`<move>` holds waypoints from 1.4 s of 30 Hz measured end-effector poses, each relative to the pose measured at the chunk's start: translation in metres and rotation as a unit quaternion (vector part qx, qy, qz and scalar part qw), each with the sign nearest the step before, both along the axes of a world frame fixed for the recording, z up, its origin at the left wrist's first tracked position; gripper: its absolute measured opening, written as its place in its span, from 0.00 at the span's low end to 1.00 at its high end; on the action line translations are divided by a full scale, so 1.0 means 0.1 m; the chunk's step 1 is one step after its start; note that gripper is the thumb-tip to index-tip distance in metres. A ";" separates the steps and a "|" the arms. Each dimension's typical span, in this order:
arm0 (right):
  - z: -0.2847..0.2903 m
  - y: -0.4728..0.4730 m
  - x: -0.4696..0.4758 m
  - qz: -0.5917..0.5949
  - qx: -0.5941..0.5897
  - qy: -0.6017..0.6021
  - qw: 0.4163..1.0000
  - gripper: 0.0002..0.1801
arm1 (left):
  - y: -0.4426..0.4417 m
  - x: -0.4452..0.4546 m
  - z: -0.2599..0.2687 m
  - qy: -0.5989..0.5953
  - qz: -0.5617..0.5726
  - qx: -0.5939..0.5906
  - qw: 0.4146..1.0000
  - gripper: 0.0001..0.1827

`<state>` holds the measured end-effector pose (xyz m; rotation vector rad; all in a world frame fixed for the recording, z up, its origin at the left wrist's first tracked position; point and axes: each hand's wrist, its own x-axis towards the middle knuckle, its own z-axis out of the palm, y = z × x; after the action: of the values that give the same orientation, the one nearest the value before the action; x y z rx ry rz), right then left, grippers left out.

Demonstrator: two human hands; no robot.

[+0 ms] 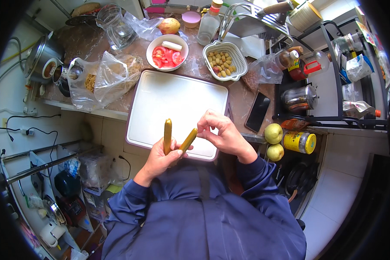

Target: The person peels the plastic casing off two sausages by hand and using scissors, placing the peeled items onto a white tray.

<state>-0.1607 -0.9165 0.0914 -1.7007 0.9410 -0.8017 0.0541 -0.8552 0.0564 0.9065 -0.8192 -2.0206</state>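
Note:
Two slim sausages in shiny gold wrappers are in my left hand (pixel 162 157). The left sausage (pixel 167 136) stands nearly upright between the fingers; the right sausage (pixel 188 141) slants up to the right. My right hand (pixel 222 135) has its thumb and forefinger pinched at the tip of the slanted one; whether they grip the wrapper is too small to tell. Both hands are over the near part of a white cutting board (pixel 178 97) with a dark rim. Behind the board is a white bowl (pixel 150 58) of cut tomato (pixel 165 57) with a white stick-shaped piece on top.
A white plastic basket (pixel 242 61) of small oval fruits stands behind the board, beside a glass bottle (pixel 208 29). Plastic bags (pixel 107 81) lie left. A smartphone (pixel 258 111) lies right, near two yellow-green fruits (pixel 273 133) and a yellow-labelled jar (pixel 299 142).

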 end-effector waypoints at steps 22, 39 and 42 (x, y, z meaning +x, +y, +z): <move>-0.08 -0.07 0.53 -0.113 -0.043 0.013 0.993 0.06 | -0.18 0.12 0.35 0.097 0.116 0.177 0.973 0.09; -0.12 -0.03 0.48 -0.113 0.027 -0.103 0.988 0.03 | -0.26 0.07 0.40 0.224 0.153 0.250 0.929 0.03; -0.16 -0.03 0.49 -0.114 0.030 -0.139 0.983 0.03 | -0.30 0.11 0.35 0.274 0.124 0.275 0.913 0.03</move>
<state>-0.1115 -0.9191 0.0755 -1.4000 0.9644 -1.1181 0.0647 -0.8857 0.0914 0.6264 0.1812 -2.1420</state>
